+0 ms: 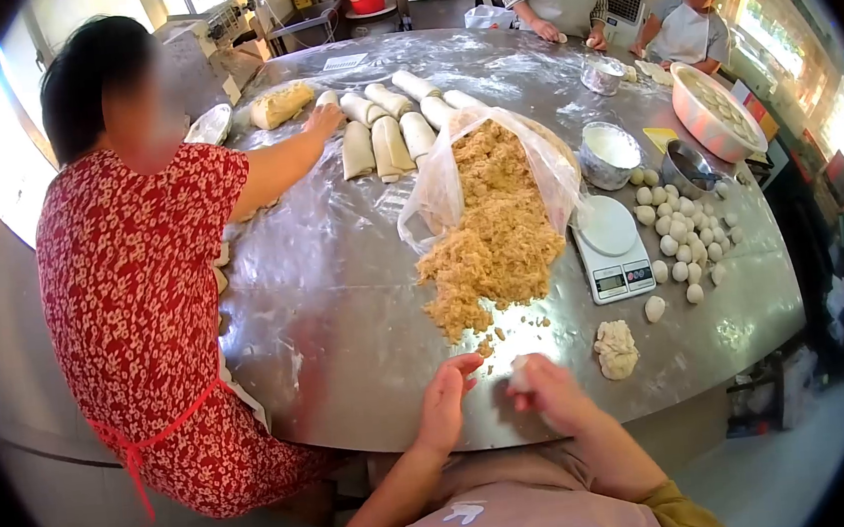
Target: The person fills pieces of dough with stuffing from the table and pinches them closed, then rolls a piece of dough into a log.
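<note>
1. Dough piece: closed in the right hand, over the tabletop's near edge.
2. Left hand: loosely open, apart.
3. Crumbly mixture: just beyond, probably for easy reach.
4. Scale: beside dough balls, toward the right edge.

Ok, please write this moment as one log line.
right hand: holding small white piece, likely dough | left hand: open, apparently empty | ahead: crumbly brown mixture | right side: scale, dough balls
</note>
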`<action>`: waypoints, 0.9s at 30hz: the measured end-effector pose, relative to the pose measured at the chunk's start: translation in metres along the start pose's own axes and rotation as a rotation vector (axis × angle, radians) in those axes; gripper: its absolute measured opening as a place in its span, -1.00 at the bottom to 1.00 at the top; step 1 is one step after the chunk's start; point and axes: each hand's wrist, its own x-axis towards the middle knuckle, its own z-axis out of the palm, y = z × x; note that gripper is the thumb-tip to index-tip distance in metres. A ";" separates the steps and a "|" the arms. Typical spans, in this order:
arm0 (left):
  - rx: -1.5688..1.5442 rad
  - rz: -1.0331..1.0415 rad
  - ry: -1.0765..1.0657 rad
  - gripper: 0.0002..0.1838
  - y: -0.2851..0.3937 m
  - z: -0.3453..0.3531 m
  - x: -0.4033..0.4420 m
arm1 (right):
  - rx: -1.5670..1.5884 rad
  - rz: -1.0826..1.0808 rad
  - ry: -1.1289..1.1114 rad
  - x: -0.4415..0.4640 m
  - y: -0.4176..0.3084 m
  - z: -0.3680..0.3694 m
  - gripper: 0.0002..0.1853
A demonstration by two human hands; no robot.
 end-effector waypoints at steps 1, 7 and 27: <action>0.082 -0.061 0.009 -0.51 0.000 -0.006 -0.001 | 0.069 -0.072 0.005 0.008 0.005 -0.026 -0.66; 0.916 0.294 0.140 -0.18 -0.014 -0.037 -0.027 | 0.683 -0.672 0.229 0.002 -0.078 -0.162 -0.28; 1.557 0.019 0.072 0.35 -0.017 -0.024 0.033 | -1.429 -0.319 0.396 -0.001 0.056 -0.023 0.09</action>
